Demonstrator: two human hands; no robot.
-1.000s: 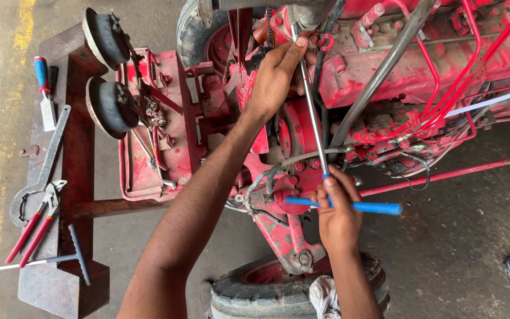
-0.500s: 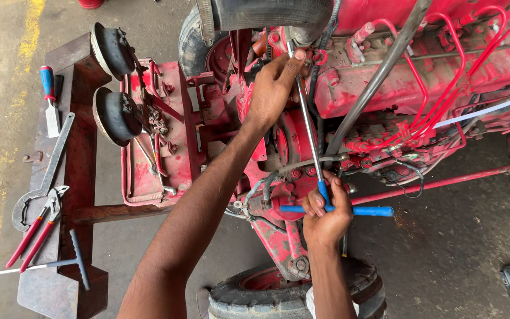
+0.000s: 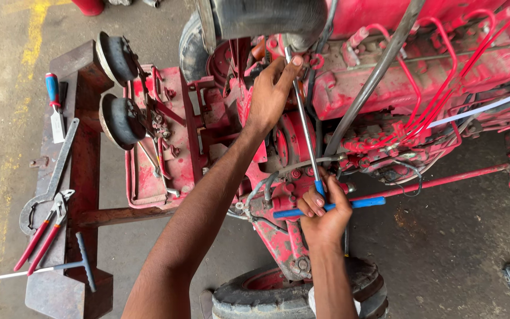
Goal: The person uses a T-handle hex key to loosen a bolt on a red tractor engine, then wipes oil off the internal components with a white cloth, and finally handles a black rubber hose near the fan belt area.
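Head view showed my right hand [image 3: 324, 208] clenched around the blue crossbar of a T-handle wrench [image 3: 306, 127], low against the red tractor engine [image 3: 408, 88]. My left hand [image 3: 271, 94] pinched the top of its steel shaft near the seat. Pliers [image 3: 45, 229] lay on the rusty stand [image 3: 84, 159].

On the rusty steel frame [image 3: 84, 177] at the left lie a blue-and-red-handled scraper [image 3: 55, 108], a long ring spanner [image 3: 48, 177], red-handled pliers [image 3: 43, 236] and a T-handle wrench [image 3: 42, 269], the pliers overlapping the spanner's ring end. Two black round pedals [image 3: 119, 88] stand beside a red footplate [image 3: 160, 147]. A black tyre [image 3: 267, 295] shows at the bottom, on grey concrete floor [image 3: 455, 248].
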